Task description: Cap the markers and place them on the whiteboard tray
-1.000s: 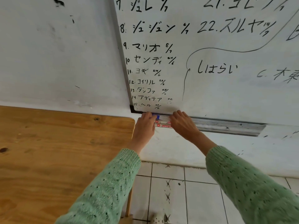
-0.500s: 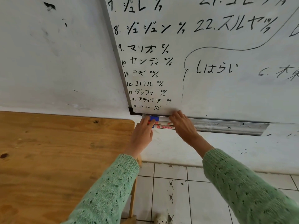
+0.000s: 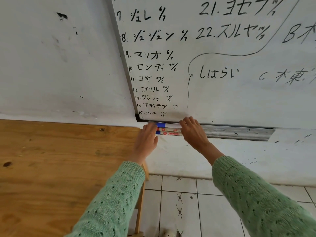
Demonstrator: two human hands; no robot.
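Three white-barrelled markers (image 3: 168,129) with blue and red bands lie side by side in the long grey metal whiteboard tray (image 3: 239,132), at its left end. Nearest, green knitted sleeves (image 3: 256,199) reach out over the pale wooden worktop (image 3: 51,168) and white tiled floor (image 3: 179,211). The left hand (image 3: 147,139) rests loosely spread with fingertips on the markers' left ends; the right hand (image 3: 193,132) covers their right ends, fingers extended. Beyond rises the white board (image 3: 222,91), covered in black handwriting.

The whiteboard (image 3: 222,65) reads "はらい", "21.", "22."; a marker (image 3: 171,133) reads upside-down "SNOWMAN".
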